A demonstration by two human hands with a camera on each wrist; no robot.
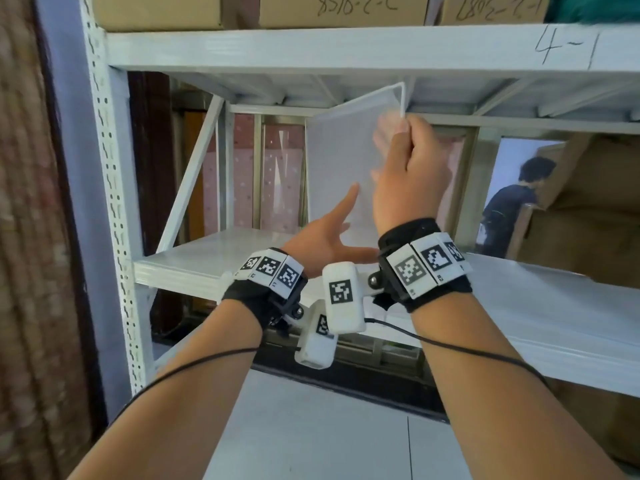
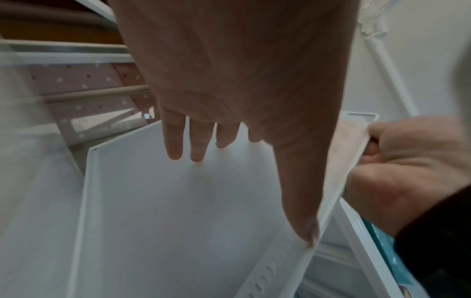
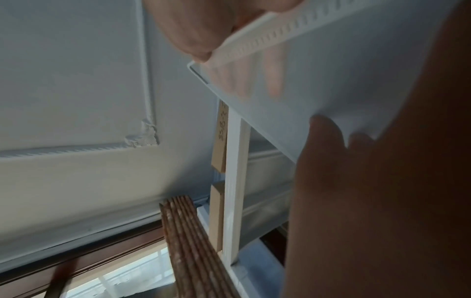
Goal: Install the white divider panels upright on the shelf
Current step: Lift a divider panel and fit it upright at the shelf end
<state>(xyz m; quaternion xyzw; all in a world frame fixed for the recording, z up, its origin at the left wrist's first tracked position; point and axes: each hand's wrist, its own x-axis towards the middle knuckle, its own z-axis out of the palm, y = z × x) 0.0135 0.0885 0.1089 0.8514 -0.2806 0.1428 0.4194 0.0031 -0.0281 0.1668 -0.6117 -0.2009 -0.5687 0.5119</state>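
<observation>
One translucent white plastic divider panel [image 1: 341, 161] is pinched at its upper edge by the right hand [image 1: 410, 171], tilted above the white metal shelf [image 1: 194, 258]; the left hand [image 1: 325, 237], fingers spread, is laid flat against it.

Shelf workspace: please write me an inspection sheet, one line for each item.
Surface: white shelf board, bare where visible.
Job's things: one white divider panel, tilted, not yet upright.
Clutter: cardboard boxes on the upper level.
Grippers: right hand grips the panel's near edge; left hand open, fingers flat against the panel face.
Cables: black cable along each forearm.
Surroundings: perforated white upright; a person behind the shelf.
</observation>
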